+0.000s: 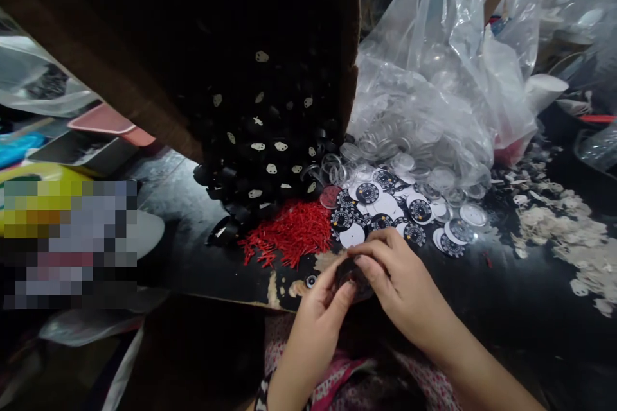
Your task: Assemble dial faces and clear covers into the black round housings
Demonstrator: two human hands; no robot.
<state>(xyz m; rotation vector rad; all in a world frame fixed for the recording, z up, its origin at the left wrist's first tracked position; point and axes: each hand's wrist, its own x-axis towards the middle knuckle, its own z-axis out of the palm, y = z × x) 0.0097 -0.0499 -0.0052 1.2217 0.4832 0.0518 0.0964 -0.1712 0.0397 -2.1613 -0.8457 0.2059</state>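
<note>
— Look at the dark round piece. Held where?

— Held between left hand and right hand, at the near edge of the black table.

— Gripped by both?

— Gripped by both, yes. In the left, pinched between thumb and curled fingers on the near left side; in the right, clasped under bent fingers over the far right side.

— Pointing which way?

— Cannot tell for sure. Looks round, so offers no clear long axis; mostly covered by fingers, too dark to read any front or back.

— See much near the left hand?

— Just beside, on the table, a small round bit, dark and pale.

— And beyond the hands?

— Close by, a heap of printed discs, black and white, overlapping. Touching these on the left, thin red slivers, long axes crossing every way. Behind the discs, clear rings piled by a clear plastic bag.

— Farther out?

— On the left, a large carton, open toward the table, spilling black parts. On the right, well apart from the discs, pale flat pieces, strewn loosely.
</note>
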